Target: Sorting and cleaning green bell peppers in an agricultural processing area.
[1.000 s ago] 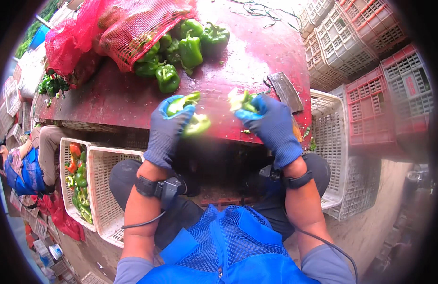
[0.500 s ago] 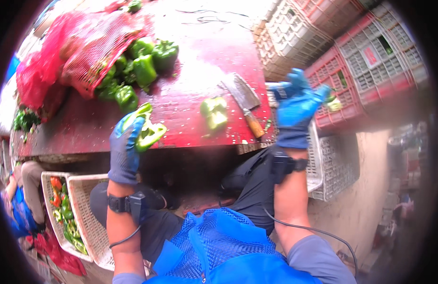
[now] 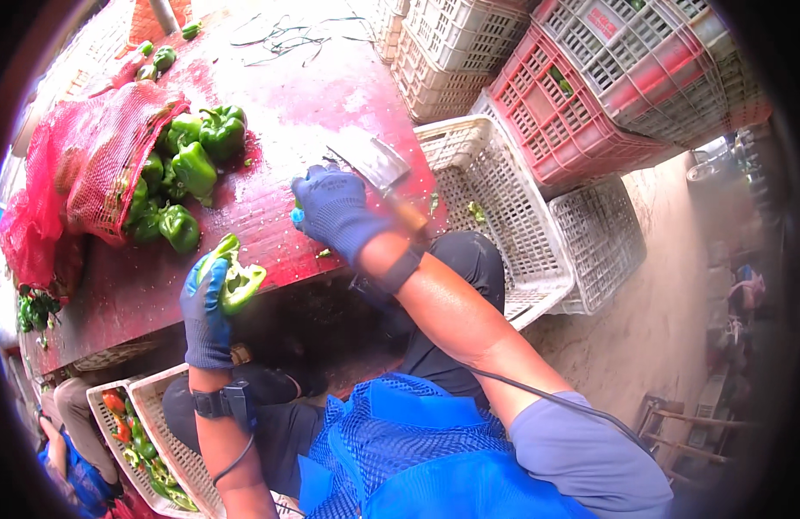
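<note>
My left hand (image 3: 207, 307), in a blue-grey glove, is closed round a cut green bell pepper half (image 3: 241, 284) at the table's front edge, its hollow side showing. Over the table my gloved right hand (image 3: 332, 205) curls downward, covering the spot where another bell pepper piece lay; only a sliver of green shows by its fingertips. Just right of that hand lies a cleaver (image 3: 374, 161) with a wooden handle. Whole green bell peppers (image 3: 192, 169) spill from a red mesh sack (image 3: 101, 164) on the left.
The red table (image 3: 270, 233) carries wet scraps. A white crate (image 3: 538, 233) with a small green scrap stands right of the table, below stacked crates (image 3: 555, 104). At lower left, a crate (image 3: 114, 443) holds cut peppers, near another person's leg (image 3: 75, 411).
My right hand has swung left from beside the crates, where it was open near a pale green pepper scrap, onto the pepper piece on the table. My left hand keeps its pepper; the view has turned right.
</note>
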Demonstrator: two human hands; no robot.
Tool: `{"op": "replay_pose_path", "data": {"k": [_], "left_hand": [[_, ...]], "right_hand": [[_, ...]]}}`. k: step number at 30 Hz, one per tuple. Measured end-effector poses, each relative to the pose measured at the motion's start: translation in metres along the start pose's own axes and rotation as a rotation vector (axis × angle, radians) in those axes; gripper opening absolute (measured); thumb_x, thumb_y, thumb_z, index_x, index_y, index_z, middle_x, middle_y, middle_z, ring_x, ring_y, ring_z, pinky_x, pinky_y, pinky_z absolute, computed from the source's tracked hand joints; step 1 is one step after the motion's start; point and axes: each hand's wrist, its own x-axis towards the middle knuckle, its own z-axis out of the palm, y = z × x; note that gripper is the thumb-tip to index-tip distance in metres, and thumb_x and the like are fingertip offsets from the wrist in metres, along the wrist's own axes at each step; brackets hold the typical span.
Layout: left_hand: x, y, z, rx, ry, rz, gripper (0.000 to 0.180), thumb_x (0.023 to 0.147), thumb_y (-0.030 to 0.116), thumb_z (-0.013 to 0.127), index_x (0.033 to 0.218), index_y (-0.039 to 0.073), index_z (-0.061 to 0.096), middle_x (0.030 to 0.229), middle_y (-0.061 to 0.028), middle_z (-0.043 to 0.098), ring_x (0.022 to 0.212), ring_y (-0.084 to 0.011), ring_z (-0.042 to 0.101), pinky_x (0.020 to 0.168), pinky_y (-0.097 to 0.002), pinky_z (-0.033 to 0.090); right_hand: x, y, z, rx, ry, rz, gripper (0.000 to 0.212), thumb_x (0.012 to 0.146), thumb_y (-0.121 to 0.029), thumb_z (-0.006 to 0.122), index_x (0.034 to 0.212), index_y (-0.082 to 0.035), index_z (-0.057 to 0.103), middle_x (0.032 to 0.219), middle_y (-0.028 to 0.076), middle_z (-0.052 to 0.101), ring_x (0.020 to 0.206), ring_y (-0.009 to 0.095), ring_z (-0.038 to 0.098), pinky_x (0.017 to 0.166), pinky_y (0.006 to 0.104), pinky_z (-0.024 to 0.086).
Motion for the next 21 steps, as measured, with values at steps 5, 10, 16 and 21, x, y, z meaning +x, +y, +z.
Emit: {"op": "replay_pose_path", "data": {"k": [5, 10, 16, 21], "left_hand": [[0.000, -0.016, -0.001, 0.228, -0.027, 0.184, 0.024, 0.095, 0.014, 0.060, 0.113, -0.002, 0.066, 0.110, -0.0141, 0.066, 0.097, -0.0224, 0.065, 0.087, -0.0335, 0.051], [0.004, -0.011, 0.010, 0.194, 0.037, 0.071, 0.032, 0.091, 0.021, 0.067, 0.112, -0.004, 0.065, 0.106, -0.0131, 0.068, 0.095, -0.0177, 0.065, 0.085, -0.0306, 0.051], [0.004, -0.014, 0.011, 0.454, -0.015, 0.181, 0.024, 0.096, 0.014, 0.058, 0.112, -0.001, 0.067, 0.112, -0.0148, 0.066, 0.102, -0.0242, 0.065, 0.090, -0.0333, 0.051], [0.005, -0.025, 0.016, 0.183, 0.011, 0.005, 0.025, 0.095, 0.016, 0.059, 0.112, -0.001, 0.066, 0.110, -0.0147, 0.067, 0.102, -0.0236, 0.065, 0.090, -0.0338, 0.051]], "right_hand": [[-0.007, -0.001, -0.015, 0.046, -0.036, -0.038, 0.042, 0.077, -0.042, 0.074, 0.106, -0.012, 0.068, 0.106, 0.012, 0.065, 0.102, 0.029, 0.063, 0.081, 0.0439, 0.053], [-0.008, 0.005, -0.019, 0.041, -0.056, -0.043, 0.048, 0.074, -0.044, 0.076, 0.108, -0.011, 0.067, 0.104, 0.012, 0.066, 0.102, 0.029, 0.064, 0.084, 0.0424, 0.051], [-0.004, 0.005, -0.006, -0.041, -0.023, -0.087, 0.058, 0.072, -0.039, 0.073, 0.120, -0.010, 0.059, 0.106, 0.018, 0.065, 0.100, 0.034, 0.064, 0.085, 0.0456, 0.051], [-0.005, 0.000, 0.002, 0.062, -0.085, 0.016, 0.057, 0.075, -0.032, 0.071, 0.123, -0.006, 0.056, 0.112, 0.021, 0.062, 0.103, 0.037, 0.063, 0.088, 0.0463, 0.051]]}}
